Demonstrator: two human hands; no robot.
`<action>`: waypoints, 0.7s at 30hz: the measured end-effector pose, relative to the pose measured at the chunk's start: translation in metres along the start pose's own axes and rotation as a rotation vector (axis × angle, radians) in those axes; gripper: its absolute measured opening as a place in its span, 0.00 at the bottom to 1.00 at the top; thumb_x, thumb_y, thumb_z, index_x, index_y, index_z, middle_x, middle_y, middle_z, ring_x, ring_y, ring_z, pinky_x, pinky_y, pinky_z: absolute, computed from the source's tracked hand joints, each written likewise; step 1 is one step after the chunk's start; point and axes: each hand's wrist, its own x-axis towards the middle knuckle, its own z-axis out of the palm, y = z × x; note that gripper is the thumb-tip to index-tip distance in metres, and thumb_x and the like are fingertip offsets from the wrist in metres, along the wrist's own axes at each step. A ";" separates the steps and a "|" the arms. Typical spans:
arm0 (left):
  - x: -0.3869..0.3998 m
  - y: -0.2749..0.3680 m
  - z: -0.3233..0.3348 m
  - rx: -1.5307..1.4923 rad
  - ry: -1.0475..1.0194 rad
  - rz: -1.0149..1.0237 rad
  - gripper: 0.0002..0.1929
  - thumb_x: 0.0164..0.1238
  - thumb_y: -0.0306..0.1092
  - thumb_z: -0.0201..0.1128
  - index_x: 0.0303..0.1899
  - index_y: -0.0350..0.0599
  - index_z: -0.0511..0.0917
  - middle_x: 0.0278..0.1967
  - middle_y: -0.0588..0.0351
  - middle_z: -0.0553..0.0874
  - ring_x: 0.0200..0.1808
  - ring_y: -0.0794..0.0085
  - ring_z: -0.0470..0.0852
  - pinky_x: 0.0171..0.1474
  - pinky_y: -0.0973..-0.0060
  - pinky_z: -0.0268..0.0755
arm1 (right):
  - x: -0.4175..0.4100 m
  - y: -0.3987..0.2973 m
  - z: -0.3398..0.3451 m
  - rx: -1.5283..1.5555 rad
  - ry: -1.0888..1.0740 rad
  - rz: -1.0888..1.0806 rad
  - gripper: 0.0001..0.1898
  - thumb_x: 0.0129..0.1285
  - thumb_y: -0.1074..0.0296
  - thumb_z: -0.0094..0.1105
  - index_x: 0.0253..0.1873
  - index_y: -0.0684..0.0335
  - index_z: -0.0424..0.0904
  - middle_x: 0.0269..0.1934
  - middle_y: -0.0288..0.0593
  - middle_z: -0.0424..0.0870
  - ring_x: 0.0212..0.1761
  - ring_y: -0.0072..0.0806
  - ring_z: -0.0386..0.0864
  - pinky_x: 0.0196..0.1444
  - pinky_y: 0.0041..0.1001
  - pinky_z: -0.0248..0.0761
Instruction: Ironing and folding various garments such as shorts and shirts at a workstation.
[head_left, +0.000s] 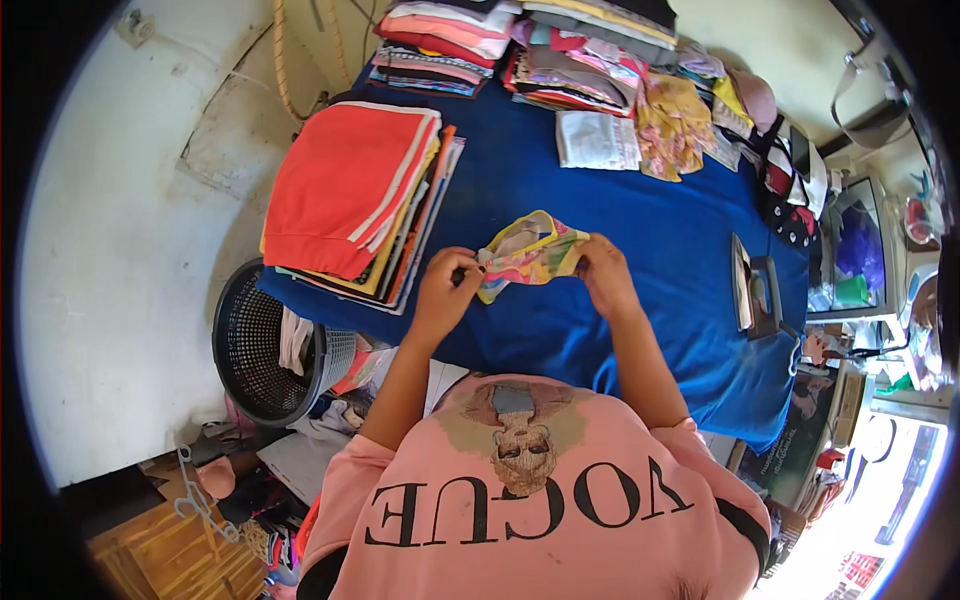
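Between my hands hangs a small floral undergarment (536, 259) with yellow trim, held just above the blue cloth (510, 180) that covers the table. My left hand (450, 285) pinches its left edge between thumb and fingers. At its right edge, my right hand (606, 274) grips the fabric. The garment's trimmed opening faces up, and its pale inside shows. Left of my left hand lies a tall stack of folded clothes, topped by red shorts (349, 176) with white side stripes.
Folded clothes (442, 49) are piled along the far side, near a white folded cloth (596, 141) and a yellow floral garment (671, 124). A clothes iron (757, 289) stands upright at right. A dark plastic laundry basket (262, 352) sits by the table's left corner.
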 end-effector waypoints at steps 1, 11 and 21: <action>-0.001 0.011 0.005 -0.133 -0.039 -0.054 0.05 0.61 0.27 0.61 0.38 0.40 0.78 0.45 0.52 0.81 0.39 0.69 0.76 0.44 0.76 0.70 | -0.007 -0.006 -0.009 0.113 -0.014 -0.001 0.08 0.63 0.71 0.50 0.43 0.68 0.77 0.34 0.45 0.81 0.31 0.28 0.77 0.37 0.23 0.74; -0.025 0.085 0.076 -0.500 -0.416 -0.197 0.04 0.70 0.25 0.54 0.42 0.39 0.76 0.43 0.54 0.82 0.39 0.80 0.76 0.44 0.83 0.67 | -0.079 -0.060 -0.107 0.323 -0.064 -0.115 0.09 0.63 0.75 0.49 0.44 0.69 0.77 0.36 0.43 0.81 0.33 0.24 0.78 0.39 0.18 0.72; -0.033 0.200 0.178 -0.373 -0.366 0.286 0.06 0.69 0.32 0.59 0.41 0.40 0.78 0.31 0.60 0.81 0.30 0.80 0.75 0.35 0.86 0.65 | -0.166 -0.097 -0.167 -0.130 -0.326 -0.103 0.07 0.64 0.74 0.54 0.44 0.67 0.77 0.32 0.36 0.79 0.28 0.15 0.71 0.32 0.12 0.62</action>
